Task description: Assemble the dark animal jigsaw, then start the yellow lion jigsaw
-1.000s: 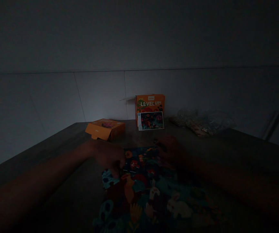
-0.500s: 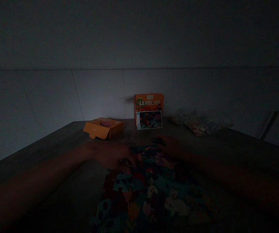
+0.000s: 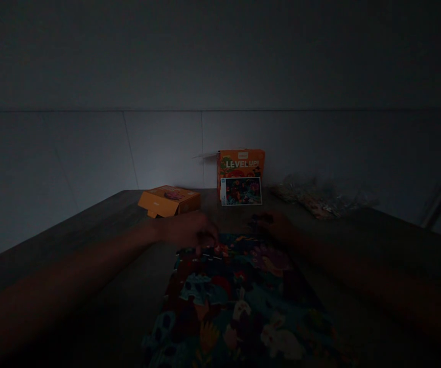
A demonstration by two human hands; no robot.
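A colourful jigsaw puzzle [image 3: 243, 306] with white rabbits, flowers and blue-green shapes lies on the table in front of me, mostly assembled. My left hand [image 3: 189, 230] is over its far left corner, fingers curled down in a pinch on a puzzle piece [image 3: 211, 253] whose pale edges show. Just past the far right edge of the puzzle, my right hand [image 3: 277, 227] holds a dark puzzle piece [image 3: 259, 220] in its fingertips. The dim light hides the finer details of both grips.
An orange box [image 3: 242, 159] marked LEVEL UP! stands against the wall, a picture card [image 3: 241, 191] leaning on it. To its left lies an opened orange box [image 3: 170, 200]. Clear plastic bags [image 3: 320, 199] with pieces lie at the back right of the grey table [image 3: 109, 220].
My left hand has moved away from me, from the left side of the puzzle to its far left corner. My right hand stays near the far right edge. The view has shifted slightly left.
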